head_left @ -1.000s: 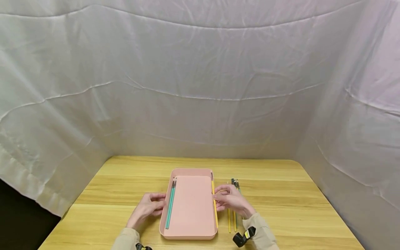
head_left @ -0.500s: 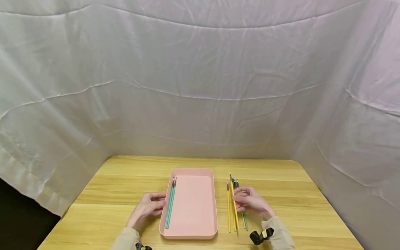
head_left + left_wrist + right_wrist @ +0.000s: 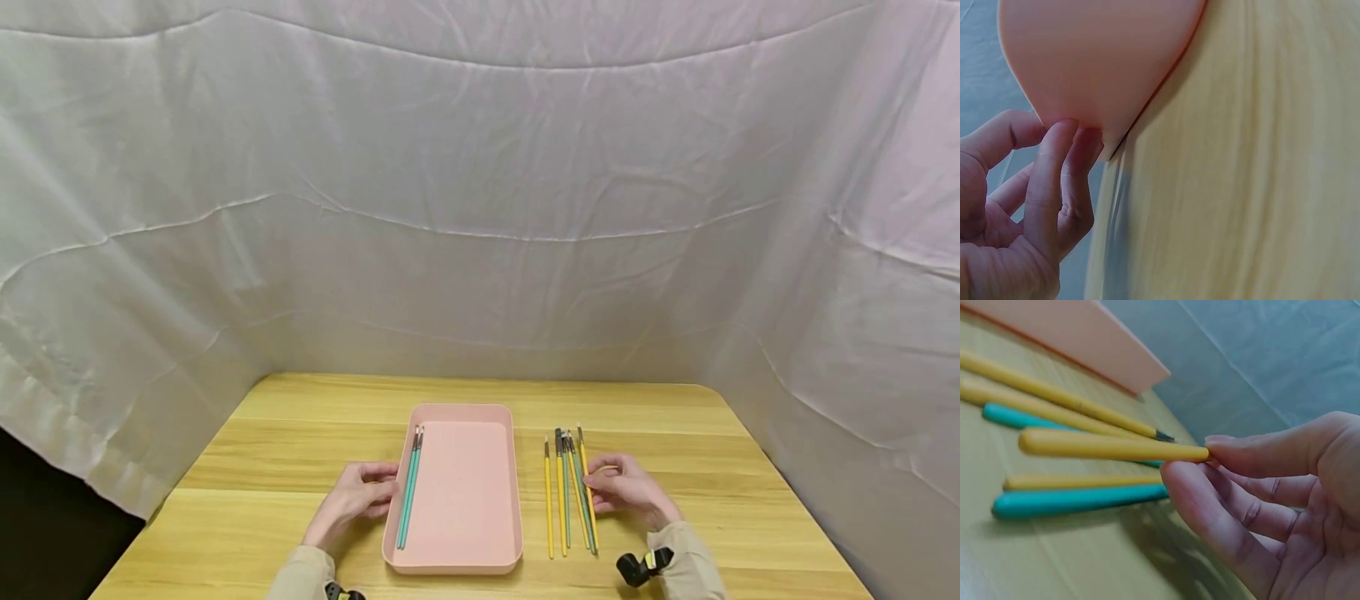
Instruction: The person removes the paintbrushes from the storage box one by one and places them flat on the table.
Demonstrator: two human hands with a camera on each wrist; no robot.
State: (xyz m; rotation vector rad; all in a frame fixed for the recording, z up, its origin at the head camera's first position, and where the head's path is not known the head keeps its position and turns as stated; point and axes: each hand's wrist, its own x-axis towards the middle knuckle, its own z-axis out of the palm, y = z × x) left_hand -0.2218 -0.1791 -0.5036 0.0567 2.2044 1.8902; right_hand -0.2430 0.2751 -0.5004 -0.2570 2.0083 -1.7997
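Observation:
My right hand (image 3: 624, 485) pinches a yellow paintbrush (image 3: 1110, 445) between thumb and fingertip, its handle end pointing toward the near side of the table. The brush is held over the right side of a group of yellow and green paintbrushes (image 3: 559, 492), overlapping a green one in the head view. My left hand (image 3: 358, 493) grips the left edge of a pink tray (image 3: 461, 492), thumb and fingertips right at the rim in the left wrist view. Two green paintbrushes (image 3: 409, 492) lie side by side in the tray along its left wall, bristles toward the far end.
The wooden table (image 3: 750, 525) extends to both sides and behind the tray. A grey-white curtain (image 3: 480, 292) hangs behind it and along the sides. The yellow brush at the group's left lies slightly apart, nearest the tray.
My right hand has carried the yellow paintbrush from the tray's right edge rightward, across the group, to its right side. The left hand and tray have stayed in place.

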